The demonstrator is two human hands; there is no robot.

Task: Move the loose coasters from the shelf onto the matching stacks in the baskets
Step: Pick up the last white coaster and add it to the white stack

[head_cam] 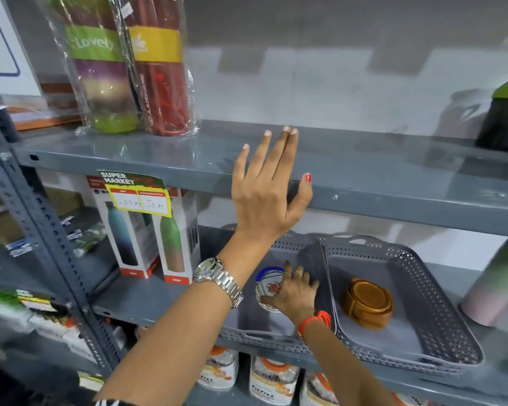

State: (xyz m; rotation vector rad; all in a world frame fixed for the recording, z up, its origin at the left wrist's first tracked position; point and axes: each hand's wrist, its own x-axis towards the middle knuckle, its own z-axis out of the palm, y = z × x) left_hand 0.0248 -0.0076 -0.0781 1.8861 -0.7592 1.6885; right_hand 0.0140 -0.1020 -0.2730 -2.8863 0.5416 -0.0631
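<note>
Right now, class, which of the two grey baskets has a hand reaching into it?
The left basket, holding the printed white coaster stack; the right hand rests on that stack. The right basket holds only untouched brown coasters.

Two baskets (405, 256) side by side (touching), boxed bottles (147, 230) left.

This is a shop, a supermarket aisle by the look of it; a grey slotted-angle metal shelf (393, 183) runs across the view with goods set out in rows; a hanging price tag (137, 193) reads "SUPER MARKET" with two handwritten prices; boxed bottles (147, 232) stand beneath it; bottles in clear wrap (129, 65) stand on the upper level; labelled jars (273, 382) line the bottom level.
</note>
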